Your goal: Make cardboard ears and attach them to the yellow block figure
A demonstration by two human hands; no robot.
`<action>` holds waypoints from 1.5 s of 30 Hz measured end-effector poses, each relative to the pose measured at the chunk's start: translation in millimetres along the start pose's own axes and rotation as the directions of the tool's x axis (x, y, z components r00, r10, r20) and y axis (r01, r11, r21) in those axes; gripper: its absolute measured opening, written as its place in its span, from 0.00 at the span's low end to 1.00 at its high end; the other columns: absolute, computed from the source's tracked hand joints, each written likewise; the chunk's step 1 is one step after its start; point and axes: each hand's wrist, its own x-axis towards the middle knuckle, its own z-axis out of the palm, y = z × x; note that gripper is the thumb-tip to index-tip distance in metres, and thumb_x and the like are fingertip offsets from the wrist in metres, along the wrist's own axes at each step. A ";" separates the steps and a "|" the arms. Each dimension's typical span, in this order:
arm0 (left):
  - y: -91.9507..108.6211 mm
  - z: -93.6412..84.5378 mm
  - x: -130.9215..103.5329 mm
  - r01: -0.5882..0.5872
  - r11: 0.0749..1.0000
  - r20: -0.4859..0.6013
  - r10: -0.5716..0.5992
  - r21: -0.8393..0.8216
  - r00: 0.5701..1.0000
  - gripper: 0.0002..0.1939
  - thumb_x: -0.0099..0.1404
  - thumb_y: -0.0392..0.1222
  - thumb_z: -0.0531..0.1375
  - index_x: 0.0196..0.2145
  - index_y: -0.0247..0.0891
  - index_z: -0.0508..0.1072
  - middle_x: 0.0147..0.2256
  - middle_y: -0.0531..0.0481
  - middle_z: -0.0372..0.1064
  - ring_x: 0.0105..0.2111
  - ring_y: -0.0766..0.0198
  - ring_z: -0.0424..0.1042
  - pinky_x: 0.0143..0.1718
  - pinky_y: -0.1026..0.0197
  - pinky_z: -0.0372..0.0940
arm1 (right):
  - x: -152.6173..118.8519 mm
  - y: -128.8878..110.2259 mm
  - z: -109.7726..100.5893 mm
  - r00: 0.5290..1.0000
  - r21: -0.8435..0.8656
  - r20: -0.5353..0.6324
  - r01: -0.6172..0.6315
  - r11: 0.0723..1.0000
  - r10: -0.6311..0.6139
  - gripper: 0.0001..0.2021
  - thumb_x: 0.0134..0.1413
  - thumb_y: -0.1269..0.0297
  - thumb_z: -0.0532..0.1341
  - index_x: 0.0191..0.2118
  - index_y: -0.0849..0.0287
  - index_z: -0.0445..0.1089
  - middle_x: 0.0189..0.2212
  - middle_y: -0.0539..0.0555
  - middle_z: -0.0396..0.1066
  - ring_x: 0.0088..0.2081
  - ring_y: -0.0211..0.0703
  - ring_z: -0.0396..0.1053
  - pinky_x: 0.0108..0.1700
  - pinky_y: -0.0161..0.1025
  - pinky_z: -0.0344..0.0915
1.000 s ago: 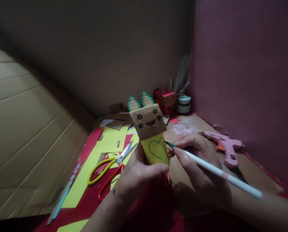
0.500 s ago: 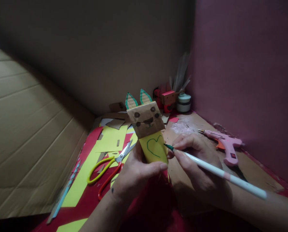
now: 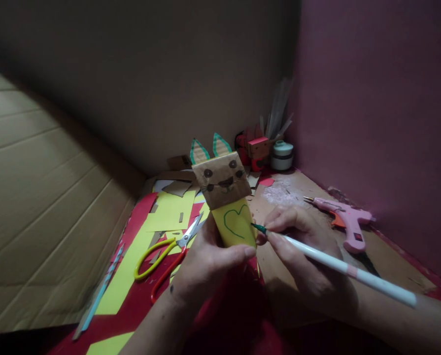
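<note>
A cardboard figure [image 3: 222,180] stands tilted in my left hand [image 3: 215,259], whose thumb presses across its lower front. It has a brown face with drawn features, two green-edged ears and a yellow body bearing a green heart outline, unclosed at the lower right. My right hand [image 3: 301,246] pinches a white marker [image 3: 338,266] with a green tip. That tip is at the right edge of the yellow body; whether it touches cannot be made out.
Scissors [image 3: 161,261] with yellow and red handles lie left, among yellow paper [image 3: 126,276] and scraps. A striped pencil [image 3: 102,293] is farther left. A pink glue gun [image 3: 348,222] lies right. Behind are a lidded pot [image 3: 281,156] and a red figure [image 3: 258,150].
The figure has tilted and shifted slightly up and left with my left hand. The marker's back end has moved slightly right. Both hands keep their holds.
</note>
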 end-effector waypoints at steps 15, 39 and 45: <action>1.5 1.3 -0.2 0.011 1.000 -0.030 -0.011 -0.004 0.999 0.18 0.49 0.32 0.70 0.39 0.32 0.73 0.41 0.43 0.73 0.37 0.57 0.74 0.37 0.60 0.69 | -5.3 -2.1 0.2 0.997 0.079 0.051 -0.063 0.995 0.059 0.07 0.57 0.74 0.54 0.36 0.55 0.63 0.33 0.50 0.66 0.36 0.40 0.66 0.39 0.43 0.60; 2.0 0.0 -0.8 0.045 0.999 -0.074 -0.044 0.008 0.996 0.26 0.46 0.30 0.70 0.44 0.34 0.70 0.42 0.43 0.73 0.43 0.49 0.72 0.45 0.53 0.68 | -8.7 0.8 0.6 0.993 0.081 0.104 -0.055 0.995 0.047 0.04 0.57 0.71 0.54 0.35 0.54 0.61 0.30 0.50 0.63 0.32 0.42 0.63 0.34 0.42 0.61; 0.2 -2.2 -0.3 0.024 1.000 -0.050 -0.023 0.006 0.998 0.26 0.47 0.30 0.69 0.44 0.36 0.69 0.38 0.45 0.74 0.39 0.53 0.73 0.40 0.56 0.69 | -13.3 1.8 1.0 0.988 0.109 0.141 -0.076 0.991 0.060 0.06 0.58 0.72 0.53 0.37 0.53 0.61 0.32 0.51 0.63 0.33 0.42 0.63 0.34 0.42 0.61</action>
